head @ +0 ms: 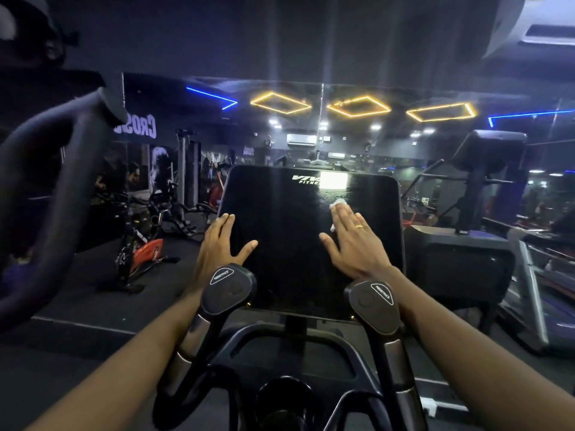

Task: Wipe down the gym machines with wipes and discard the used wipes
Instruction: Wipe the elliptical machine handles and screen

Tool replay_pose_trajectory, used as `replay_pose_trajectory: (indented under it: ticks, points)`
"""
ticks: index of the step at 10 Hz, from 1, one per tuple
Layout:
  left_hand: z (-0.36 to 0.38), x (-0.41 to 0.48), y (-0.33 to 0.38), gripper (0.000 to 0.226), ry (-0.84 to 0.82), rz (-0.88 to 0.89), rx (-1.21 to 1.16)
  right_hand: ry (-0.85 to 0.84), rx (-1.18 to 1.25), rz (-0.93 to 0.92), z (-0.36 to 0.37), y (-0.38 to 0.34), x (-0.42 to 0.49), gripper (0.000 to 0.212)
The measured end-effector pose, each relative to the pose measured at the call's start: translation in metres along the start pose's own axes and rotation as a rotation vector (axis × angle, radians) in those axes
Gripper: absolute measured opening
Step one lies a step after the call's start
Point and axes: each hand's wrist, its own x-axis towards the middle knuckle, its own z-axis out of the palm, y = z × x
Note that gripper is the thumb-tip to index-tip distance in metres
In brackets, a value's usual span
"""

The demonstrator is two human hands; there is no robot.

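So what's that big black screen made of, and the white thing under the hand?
The screen looks like glossy glass or hard plastic: it mirrors a bright light near its top. The wipe looks like soft, thin paper or cloth, crumpled under the flat right hand.

**Count of things at the machine**

There is one black screen (289, 219) and one white wipe (338, 203). Two hands are there, the left hand (217, 244) and the right hand (354, 244). Near are two handle knobs (228, 289) (373, 301). Far above are three yellow diamond lights (280, 103) (358, 106) (441, 112) and two blue light strips (214, 96) (529, 115). At the left is one orange bike (146, 250).
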Motion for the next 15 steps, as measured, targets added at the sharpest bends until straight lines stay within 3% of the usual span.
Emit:
replay_pose_trajectory:
  ticks: [1,2,3,5,6,7,8,9,10,12,14,15]
  points:
    - [-0.003,-0.004,0.000,0.082,-0.005,-0.062,-0.060,-0.071,-0.001,-0.080,-0.001,-0.009,0.005,0.082]
    - [-0.008,-0.012,-0.004,0.087,-0.035,-0.121,-0.137,-0.169,0.004,-0.352,0.000,-0.032,0.007,0.082]
    - [-0.011,-0.017,-0.009,0.087,-0.030,-0.128,-0.160,-0.188,-0.016,-0.442,0.001,-0.040,0.016,0.079]
    - [-0.022,-0.030,-0.013,0.083,-0.051,-0.158,-0.234,-0.185,-0.041,-0.466,0.006,-0.052,0.046,0.084]
    - [-0.028,-0.028,-0.013,0.083,-0.147,-0.275,-0.253,-0.268,-0.086,-0.657,0.009,-0.054,0.052,0.090]
    - [-0.035,-0.029,-0.010,0.090,-0.155,-0.317,-0.290,-0.267,-0.107,-0.709,0.003,-0.049,0.063,0.086]
    - [-0.021,-0.027,-0.036,0.110,-0.075,-0.306,-0.536,-0.258,-0.117,-0.656,-0.001,-0.053,0.081,0.087]
    - [-0.018,-0.027,-0.039,0.115,-0.071,-0.296,-0.546,-0.291,-0.126,-0.702,0.003,-0.071,0.086,0.091]
    - [-0.030,-0.027,-0.022,0.102,-0.079,-0.283,-0.423,-0.318,-0.107,-0.780,0.013,-0.091,0.091,0.090]
    - [-0.042,-0.031,-0.015,0.077,-0.082,-0.211,-0.267,-0.206,-0.026,-0.673,0.014,-0.100,0.114,0.086]
    - [-0.054,-0.034,-0.007,0.057,-0.076,-0.340,-0.409,-0.259,-0.023,-0.859,0.020,-0.115,0.108,0.084]
    - [-0.057,-0.032,-0.008,0.041,-0.044,-0.357,-0.448,-0.230,0.005,-0.816,0.019,-0.117,0.113,0.081]
